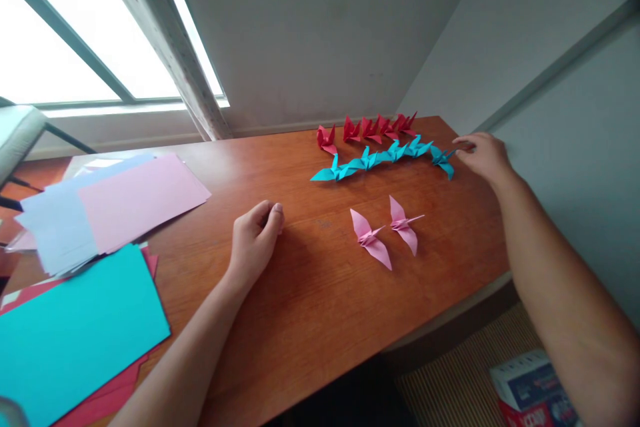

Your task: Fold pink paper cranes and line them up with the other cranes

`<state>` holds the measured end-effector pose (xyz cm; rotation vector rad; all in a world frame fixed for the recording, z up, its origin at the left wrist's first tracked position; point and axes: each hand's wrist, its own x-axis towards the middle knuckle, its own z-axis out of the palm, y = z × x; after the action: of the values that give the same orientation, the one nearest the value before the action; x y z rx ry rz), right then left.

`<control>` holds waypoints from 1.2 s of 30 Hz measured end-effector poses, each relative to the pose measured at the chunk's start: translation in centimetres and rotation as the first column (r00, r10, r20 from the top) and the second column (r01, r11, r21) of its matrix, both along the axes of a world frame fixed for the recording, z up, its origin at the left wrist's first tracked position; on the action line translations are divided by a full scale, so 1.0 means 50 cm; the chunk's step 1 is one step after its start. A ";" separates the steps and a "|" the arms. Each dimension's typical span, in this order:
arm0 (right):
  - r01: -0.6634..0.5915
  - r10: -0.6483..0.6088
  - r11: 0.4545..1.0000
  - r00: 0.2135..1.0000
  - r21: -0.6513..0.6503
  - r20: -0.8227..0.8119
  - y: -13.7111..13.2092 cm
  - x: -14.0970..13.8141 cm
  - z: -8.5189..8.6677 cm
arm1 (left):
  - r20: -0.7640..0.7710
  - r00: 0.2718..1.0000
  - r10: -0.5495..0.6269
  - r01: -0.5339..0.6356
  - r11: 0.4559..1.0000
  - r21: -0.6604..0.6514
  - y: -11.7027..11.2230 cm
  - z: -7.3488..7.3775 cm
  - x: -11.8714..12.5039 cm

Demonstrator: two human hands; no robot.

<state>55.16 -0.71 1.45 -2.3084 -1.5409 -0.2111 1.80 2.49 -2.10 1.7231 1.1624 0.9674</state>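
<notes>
R hand [484, 155] pinches end blue crane [442, 159] by its tip, approx. 3 o'clock in view, prob. to spare folds; L hand [255, 233] curled closed, can't tell what's inside; pink cranes [369, 239] approx. 4 o'clock, seemingly grouped by colour.

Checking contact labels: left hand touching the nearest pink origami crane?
Apart: head view plainly shows wooden tabletop between the left hand and that pink origami crane.

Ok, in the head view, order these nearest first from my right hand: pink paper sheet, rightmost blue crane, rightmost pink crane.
1. Rightmost blue crane, immediately left.
2. Rightmost pink crane, left and nearer you.
3. Pink paper sheet, far left.
</notes>
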 end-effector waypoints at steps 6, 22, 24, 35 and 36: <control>0.024 -0.024 0.999 1.000 -0.042 0.013 -0.004 0.012 -0.008 | -0.004 1.000 -0.002 0.002 1.000 0.000 -0.001 0.002 0.000; 0.165 -0.167 0.986 0.982 0.027 0.092 -0.025 0.047 -0.013 | 0.002 1.000 -0.014 0.014 1.000 -0.004 -0.003 0.005 -0.001; 0.190 -0.195 0.980 0.977 0.066 0.082 -0.023 0.046 -0.011 | -0.001 1.000 -0.014 0.014 1.000 -0.006 -0.003 0.005 -0.001; 0.299 -0.306 0.933 0.952 0.201 0.004 0.049 0.038 0.005 | -0.033 0.999 -0.006 0.006 1.000 -0.007 -0.003 0.007 0.000; 0.295 -0.301 0.935 0.954 0.199 0.001 0.056 0.036 0.004 | -0.032 0.999 -0.008 0.008 1.000 -0.007 -0.003 0.007 0.000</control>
<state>56.94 2.07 1.64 -2.3762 -1.1182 -0.4578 1.78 2.33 -1.74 1.7420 1.1777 0.9327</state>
